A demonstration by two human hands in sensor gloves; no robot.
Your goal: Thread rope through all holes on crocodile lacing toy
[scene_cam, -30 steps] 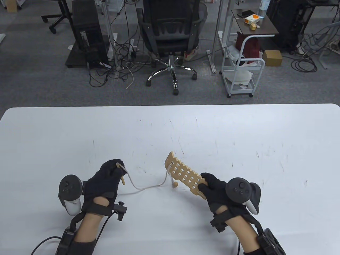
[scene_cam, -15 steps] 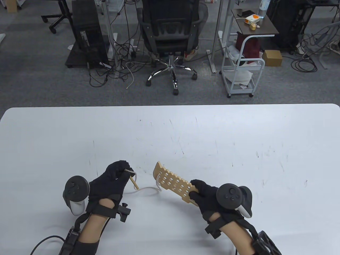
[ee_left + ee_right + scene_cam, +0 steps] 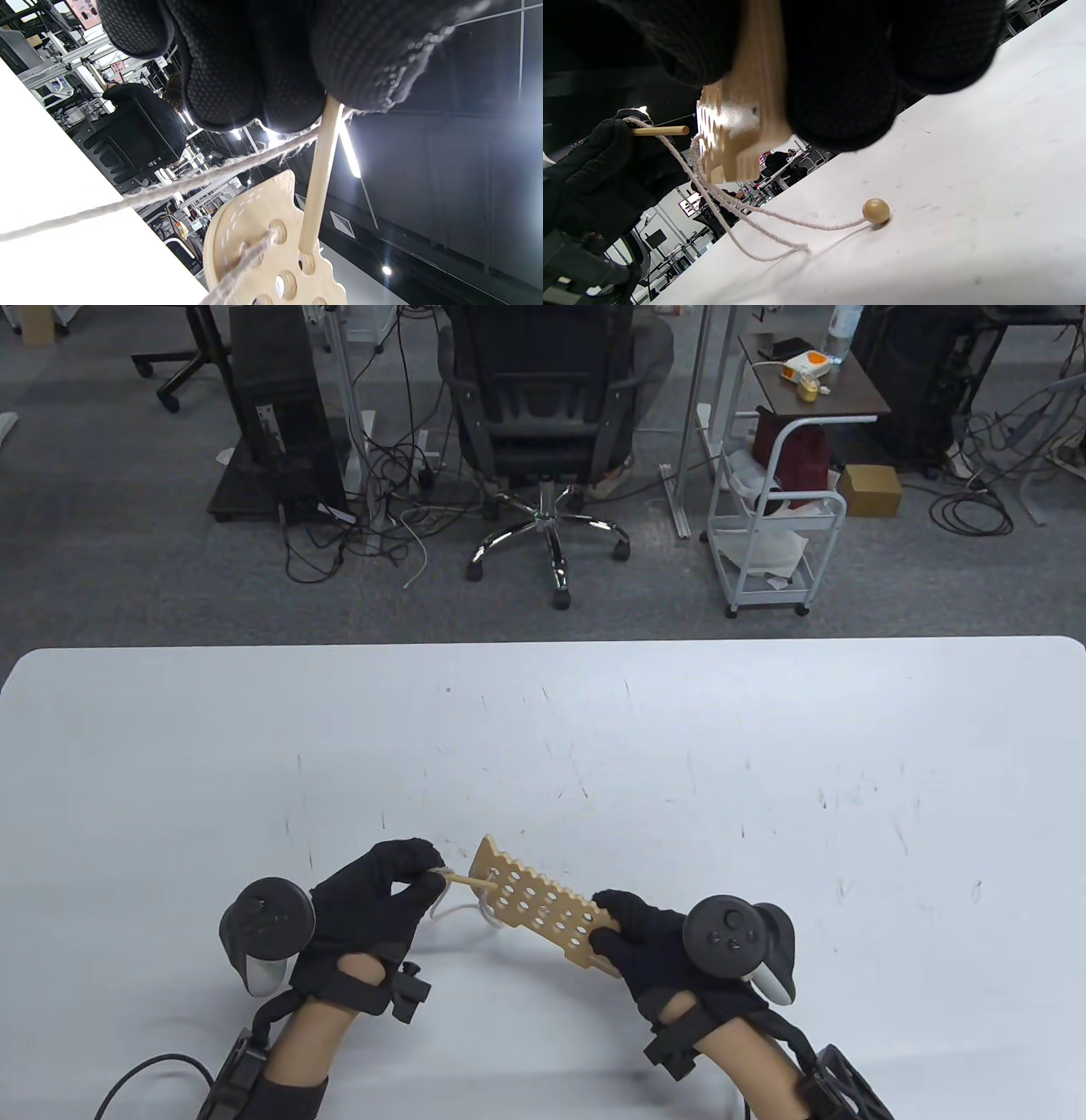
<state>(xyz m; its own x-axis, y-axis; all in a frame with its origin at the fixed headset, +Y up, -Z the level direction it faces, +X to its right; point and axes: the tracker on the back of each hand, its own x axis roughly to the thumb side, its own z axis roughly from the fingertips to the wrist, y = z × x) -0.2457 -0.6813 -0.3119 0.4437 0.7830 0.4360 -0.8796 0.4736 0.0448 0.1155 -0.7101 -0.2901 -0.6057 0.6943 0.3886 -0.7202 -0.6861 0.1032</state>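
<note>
The wooden crocodile lacing board (image 3: 534, 903) with several holes is held above the table, tilted, by my right hand (image 3: 640, 943), which grips its near right end. My left hand (image 3: 399, 882) pinches the wooden needle stick (image 3: 465, 881) at its rope end. The stick's tip sits at a hole near the board's left end (image 3: 306, 254). The cream rope (image 3: 454, 909) passes through a neighbouring hole (image 3: 250, 254) and hangs slack below the board. Its wooden end bead (image 3: 876, 210) lies on the table under the board, seen only in the right wrist view.
The white table (image 3: 764, 763) carries only the toy and my hands. Beyond its far edge stand an office chair (image 3: 547, 432), a white trolley (image 3: 776, 517) and floor cables.
Both hands have come closer together and nearer the table's front. The stick has swung from pointing down to pointing right, its tip now at a hole in the board's left end.
</note>
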